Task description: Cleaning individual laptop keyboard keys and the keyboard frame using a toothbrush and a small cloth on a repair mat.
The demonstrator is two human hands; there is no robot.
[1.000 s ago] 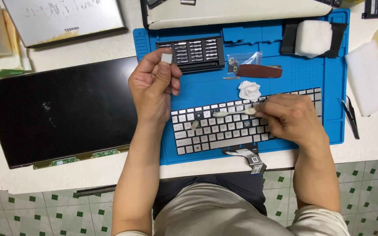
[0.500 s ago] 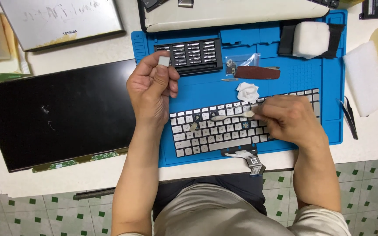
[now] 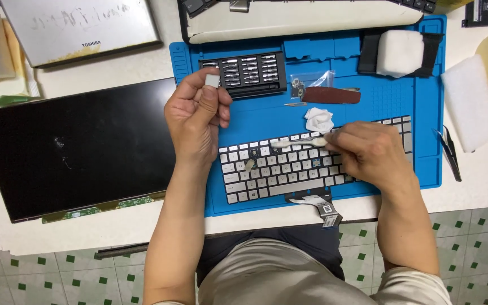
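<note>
A small white keycap [image 3: 212, 81] is pinched in the left hand [image 3: 194, 116], held above the blue mat [image 3: 368, 113] at frame centre. A cotton swab [image 3: 297, 143] is gripped by the right hand [image 3: 368, 151]; its long axis is laid horizontally, tip pointing left over the upper rows of the keyboard [image 3: 278, 172]. The keyboard lies just below both hands, the right nearer.

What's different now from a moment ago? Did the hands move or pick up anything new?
Very little. The left hand still pinches the small white keycap above the blue mat, barely shifted. The right hand keeps its slim white tool lying across the silver keyboard's upper rows. Nothing was picked up or let go. The black screen panel and crumpled tissue stayed put.
</note>
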